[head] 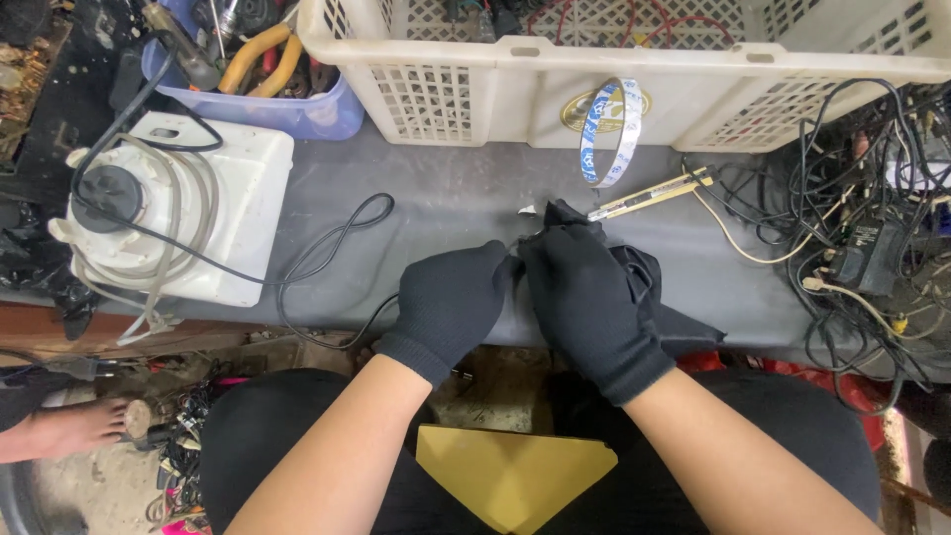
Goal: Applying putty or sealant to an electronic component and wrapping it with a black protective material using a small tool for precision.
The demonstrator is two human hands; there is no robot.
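At the near edge of the grey bench, the gloved left hand [451, 302] and right hand [589, 302] meet fingertip to fingertip, both pinching something too small to identify, with a limp black cloth [649, 282] bunched under the right hand (soft, light, best gathered by its folds, I judge). Beyond, at one o'clock, lie a yellow utility knife [649, 195] and a blue-and-white tape ring [609, 132] leaning on the white crate [495, 94], whose round gold label sits behind it.

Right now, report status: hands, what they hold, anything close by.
Left hand and right hand gloved, fingers pinching a thin black cable at the table edge. Black cloth under right hand. Utility knife just beyond.
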